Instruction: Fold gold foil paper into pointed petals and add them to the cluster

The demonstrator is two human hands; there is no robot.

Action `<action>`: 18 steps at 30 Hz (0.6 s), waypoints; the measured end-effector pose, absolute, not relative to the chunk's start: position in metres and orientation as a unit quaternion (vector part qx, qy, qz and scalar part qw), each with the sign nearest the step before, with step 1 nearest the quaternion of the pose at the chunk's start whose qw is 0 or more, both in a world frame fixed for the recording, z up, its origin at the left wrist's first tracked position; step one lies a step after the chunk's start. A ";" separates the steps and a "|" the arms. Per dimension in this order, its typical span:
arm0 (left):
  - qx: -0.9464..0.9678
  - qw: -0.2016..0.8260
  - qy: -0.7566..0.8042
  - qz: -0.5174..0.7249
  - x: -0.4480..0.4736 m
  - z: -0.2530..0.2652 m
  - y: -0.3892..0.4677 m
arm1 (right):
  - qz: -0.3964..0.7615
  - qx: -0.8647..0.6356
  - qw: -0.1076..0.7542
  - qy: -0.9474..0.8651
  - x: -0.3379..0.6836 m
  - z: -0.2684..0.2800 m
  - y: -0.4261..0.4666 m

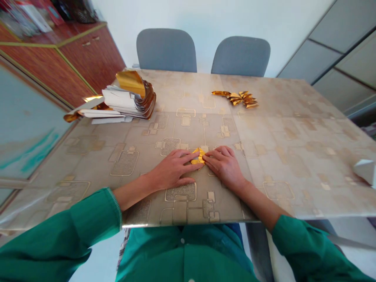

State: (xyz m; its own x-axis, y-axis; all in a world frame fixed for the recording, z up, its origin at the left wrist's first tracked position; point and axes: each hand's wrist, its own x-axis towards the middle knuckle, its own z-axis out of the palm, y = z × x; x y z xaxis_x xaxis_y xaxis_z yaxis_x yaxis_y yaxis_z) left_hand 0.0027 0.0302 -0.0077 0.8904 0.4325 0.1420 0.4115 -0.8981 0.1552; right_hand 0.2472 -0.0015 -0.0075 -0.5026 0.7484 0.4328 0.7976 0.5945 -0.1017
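A small piece of folded gold foil paper [199, 156] lies flat on the patterned tablecloth in front of me. My left hand [173, 168] comes in from its left side, palm down, with fingers stretched out and their tips resting on the paper. On the other side, my right hand [225, 164] has its fingers bent and held together, the tips pressing the paper's right edge. Parts of the paper are hidden under the fingertips. Both hands rest low over the table.
At the table's far left sits a stack of gold and white paper sheets [123, 100], curled at one end. Several folded gold foil pieces [242, 99] lie at the back right. A white object [364, 171] is at the right edge. Two grey chairs [166, 51] [241, 56] stand behind the table.
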 end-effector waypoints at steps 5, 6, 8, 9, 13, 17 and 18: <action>0.973 0.055 0.199 0.100 0.002 -0.009 0.034 | -0.046 -0.423 0.191 -0.885 0.250 -0.004 0.003; 0.974 0.052 0.196 0.104 0.003 -0.008 0.035 | -0.041 -0.420 0.186 -0.887 0.250 -0.004 0.004; 0.973 0.048 0.195 0.114 0.003 -0.006 0.035 | -0.026 -0.419 0.184 -0.889 0.250 -0.003 0.004; 0.973 0.047 0.195 0.119 0.004 -0.005 0.035 | -0.019 -0.420 0.185 -0.888 0.250 -0.003 0.004; 0.972 0.046 0.188 0.135 0.007 -0.004 0.033 | 0.011 -0.406 0.181 -0.896 0.249 0.000 0.004; 0.965 0.037 0.198 0.166 0.011 -0.006 0.033 | 0.047 -0.350 0.167 -0.921 0.253 0.006 0.004; 0.962 0.031 0.204 0.177 0.011 -0.006 0.033 | 0.054 -0.340 0.163 -0.924 0.254 0.006 0.004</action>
